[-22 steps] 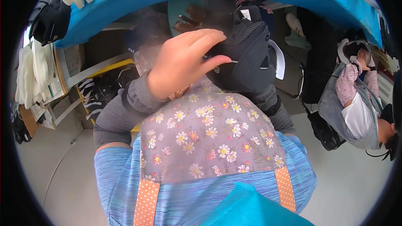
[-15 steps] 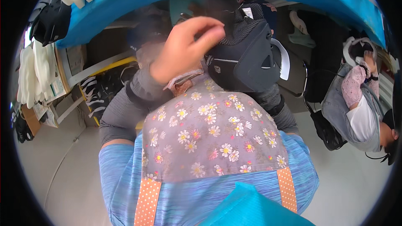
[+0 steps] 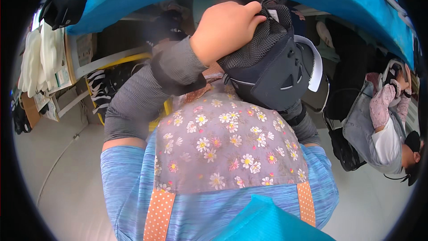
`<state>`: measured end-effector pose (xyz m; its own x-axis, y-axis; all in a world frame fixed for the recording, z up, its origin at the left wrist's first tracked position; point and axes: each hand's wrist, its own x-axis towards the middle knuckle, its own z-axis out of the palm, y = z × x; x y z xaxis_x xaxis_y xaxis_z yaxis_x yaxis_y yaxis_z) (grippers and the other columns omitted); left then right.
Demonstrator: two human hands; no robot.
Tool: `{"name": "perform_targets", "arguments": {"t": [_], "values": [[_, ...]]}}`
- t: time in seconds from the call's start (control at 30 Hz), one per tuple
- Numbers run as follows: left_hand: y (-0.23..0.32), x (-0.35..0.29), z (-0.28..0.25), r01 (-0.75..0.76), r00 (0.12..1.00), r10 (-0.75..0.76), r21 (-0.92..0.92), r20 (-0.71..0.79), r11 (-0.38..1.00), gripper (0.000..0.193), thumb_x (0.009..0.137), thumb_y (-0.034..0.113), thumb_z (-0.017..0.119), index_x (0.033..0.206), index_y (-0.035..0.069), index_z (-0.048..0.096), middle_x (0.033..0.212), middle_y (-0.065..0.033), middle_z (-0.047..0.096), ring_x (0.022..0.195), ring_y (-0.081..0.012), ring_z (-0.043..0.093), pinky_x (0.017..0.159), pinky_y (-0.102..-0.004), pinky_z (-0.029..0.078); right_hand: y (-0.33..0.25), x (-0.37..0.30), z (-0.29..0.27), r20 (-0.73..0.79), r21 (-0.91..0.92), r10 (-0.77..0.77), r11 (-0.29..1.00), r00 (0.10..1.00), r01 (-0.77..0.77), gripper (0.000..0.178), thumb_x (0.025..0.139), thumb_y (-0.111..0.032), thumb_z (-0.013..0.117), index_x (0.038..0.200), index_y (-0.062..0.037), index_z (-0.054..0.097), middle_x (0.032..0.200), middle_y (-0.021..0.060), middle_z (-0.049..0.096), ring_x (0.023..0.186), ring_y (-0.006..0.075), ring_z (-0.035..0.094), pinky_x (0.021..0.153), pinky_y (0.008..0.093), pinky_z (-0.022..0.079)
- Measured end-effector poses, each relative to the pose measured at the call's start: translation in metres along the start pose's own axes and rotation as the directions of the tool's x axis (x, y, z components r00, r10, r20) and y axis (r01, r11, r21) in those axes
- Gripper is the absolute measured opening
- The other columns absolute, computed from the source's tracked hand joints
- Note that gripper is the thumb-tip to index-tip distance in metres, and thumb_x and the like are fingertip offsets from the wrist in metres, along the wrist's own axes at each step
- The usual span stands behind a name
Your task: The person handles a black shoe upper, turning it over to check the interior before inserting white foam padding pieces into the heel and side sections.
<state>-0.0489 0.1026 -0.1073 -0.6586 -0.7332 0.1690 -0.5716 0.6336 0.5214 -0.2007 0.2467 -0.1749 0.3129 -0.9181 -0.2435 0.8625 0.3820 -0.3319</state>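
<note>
At the far left, pale gloves (image 3: pixel 33 58) hang limp from a rack, soft and rubbery looking, above a smooth grey floor (image 3: pixel 58 169). Moving right, the left hand (image 3: pixel 225 29) comes up on a ribbed grey sleeve (image 3: pixel 147 93) and its grip is pressed together, fingers curled over the top of a black mesh bag (image 3: pixel 267 69) and bunching the netting. The bag is held up close in front of the chest, just above a flowered apron (image 3: pixel 227 151) with orange dotted straps. Its upper part is open-weave mesh that crumples easily; lower down it is smoother dark fabric, rounded and padded, with a white strap (image 3: pixel 314 64) looping off its right side. To hold it well, I judge the fingers should gather plenty of mesh rather than a thin pinch, so the weave does not slip. The right hand is hidden behind the bag, so I cannot tell its grip. At the far right, another person (image 3: pixel 383 125) in grey sits well apart.
</note>
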Motion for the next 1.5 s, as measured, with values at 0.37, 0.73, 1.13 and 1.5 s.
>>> {"name": "perform_targets", "arguments": {"t": [0.37,0.73,1.13,1.5], "values": [[0.018,0.008,-0.032,-0.218,0.936,0.227,0.063,-0.269,0.974,0.024,0.08,0.018,0.075,0.098,0.007,0.062,0.091,-0.0084,0.058,0.079,-0.0288,0.06,0.071,-0.0348,0.051,-0.006,-0.011,0.004,-0.002,0.064,-0.031,0.997,1.0,0.031,0.052,0.1,-0.029,0.049,0.144,-0.0042,0.036,0.14,0.0135,0.044,0.133,0.0239,0.04,0.111,0.0372,0.034],[0.044,-0.018,-0.061,0.119,0.881,-0.01,-0.202,0.474,0.972,0.053,0.068,0.033,0.087,0.101,-0.004,0.067,0.087,-0.016,0.07,0.076,-0.0289,0.067,0.07,-0.0323,0.052,0.003,-0.023,0.005,0.042,0.246,-0.028,0.969,0.999,0.017,0.053,0.101,-0.031,0.049,0.145,-0.0045,0.035,0.142,0.0138,0.043,0.135,0.0246,0.039,0.113,0.0379,0.034],[0.025,-0.023,-0.04,0.316,0.685,0.157,-0.484,0.712,0.816,0.048,0.074,0.04,0.081,0.072,-0.003,0.06,0.061,-0.0159,0.053,0.056,-0.0243,0.053,0.056,-0.0354,0.044,-0.004,-0.022,-0.006,-0.042,-0.099,-0.266,0.96,0.963,0.261,0.051,0.098,-0.03,0.052,0.14,-0.0044,0.041,0.141,0.0148,0.044,0.134,0.0247,0.041,0.11,0.0386,0.036],[0.033,-0.001,-0.048,0.28,0.333,0.275,-0.374,0.902,0.884,0.038,0.08,0.025,0.077,0.072,-0.008,0.061,0.061,-0.0118,0.055,0.057,-0.016,0.048,0.055,-0.0309,0.042,-0.025,0.001,0.021,0.277,-0.649,-0.272,0.655,0.922,0.388,0.048,0.095,-0.03,0.056,0.135,-0.0042,0.047,0.14,0.0157,0.046,0.132,0.0247,0.043,0.107,0.0394,0.039]]}}
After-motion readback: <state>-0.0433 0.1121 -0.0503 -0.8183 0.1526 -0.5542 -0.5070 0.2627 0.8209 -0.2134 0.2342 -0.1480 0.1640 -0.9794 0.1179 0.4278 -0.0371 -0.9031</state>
